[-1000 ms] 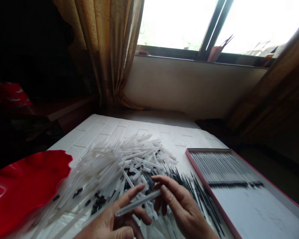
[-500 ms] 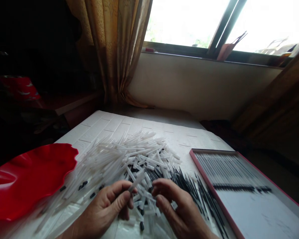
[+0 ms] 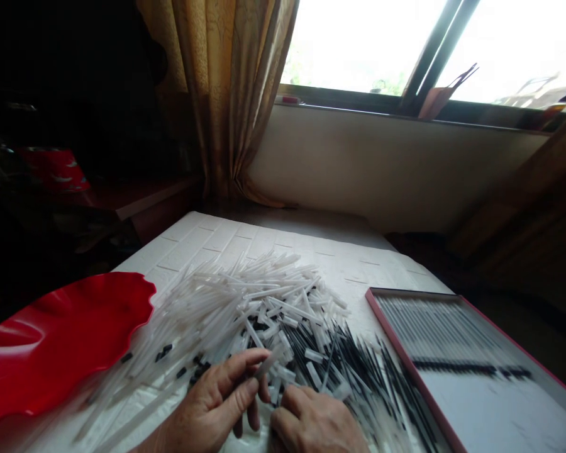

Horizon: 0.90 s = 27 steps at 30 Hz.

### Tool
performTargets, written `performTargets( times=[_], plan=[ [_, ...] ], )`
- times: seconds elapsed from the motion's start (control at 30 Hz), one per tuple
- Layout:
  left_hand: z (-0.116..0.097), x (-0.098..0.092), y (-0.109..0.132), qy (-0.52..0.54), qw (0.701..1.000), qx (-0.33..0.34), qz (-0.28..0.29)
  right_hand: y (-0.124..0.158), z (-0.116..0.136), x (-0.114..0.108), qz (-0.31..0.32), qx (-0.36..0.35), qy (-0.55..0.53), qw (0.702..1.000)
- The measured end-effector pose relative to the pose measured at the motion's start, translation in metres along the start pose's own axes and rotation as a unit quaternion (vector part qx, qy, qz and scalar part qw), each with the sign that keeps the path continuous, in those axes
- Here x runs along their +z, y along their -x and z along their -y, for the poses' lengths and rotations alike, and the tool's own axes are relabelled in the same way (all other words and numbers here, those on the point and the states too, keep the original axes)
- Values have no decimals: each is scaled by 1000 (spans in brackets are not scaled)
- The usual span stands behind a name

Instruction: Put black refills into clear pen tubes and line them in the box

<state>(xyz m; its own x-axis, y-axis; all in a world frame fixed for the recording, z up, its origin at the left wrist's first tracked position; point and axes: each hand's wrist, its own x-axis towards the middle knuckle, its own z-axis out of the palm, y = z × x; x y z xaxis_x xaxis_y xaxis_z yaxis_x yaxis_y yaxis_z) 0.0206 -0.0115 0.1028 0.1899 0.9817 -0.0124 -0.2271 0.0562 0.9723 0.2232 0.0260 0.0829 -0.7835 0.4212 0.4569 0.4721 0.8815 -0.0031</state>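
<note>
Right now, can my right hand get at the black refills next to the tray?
Probably yes. The right hand rests on the pile right beside the black refills, which lie loose and uncovered left of the tray; nothing sits between them.

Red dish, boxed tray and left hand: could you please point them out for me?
red dish (image 3: 51,340), head view, on its inner surface.
tray (image 3: 390,336), head view, on its left rim.
left hand (image 3: 219,396), head view, on its back.
</note>
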Motion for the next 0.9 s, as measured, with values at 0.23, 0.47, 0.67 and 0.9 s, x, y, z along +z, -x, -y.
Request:
performTargets(
  times=[0.23, 0.47, 0.67, 0.9],
  plan=[
    [-8, 3, 3, -59, 998, 21, 13, -7, -16, -37, -17, 240, -397, 886],
    [-9, 4, 6, -140, 990, 32, 6, -13, -12, -60, -109, 410, -581, 694],
    [-13, 10, 6, -171, 985, 37, 0, -7, -11, -49, -107, 373, -507, 769],
    [-14, 9, 8, -188, 981, 43, -7, -12, -15, -55, -127, 239, -380, 885]
  ],
)
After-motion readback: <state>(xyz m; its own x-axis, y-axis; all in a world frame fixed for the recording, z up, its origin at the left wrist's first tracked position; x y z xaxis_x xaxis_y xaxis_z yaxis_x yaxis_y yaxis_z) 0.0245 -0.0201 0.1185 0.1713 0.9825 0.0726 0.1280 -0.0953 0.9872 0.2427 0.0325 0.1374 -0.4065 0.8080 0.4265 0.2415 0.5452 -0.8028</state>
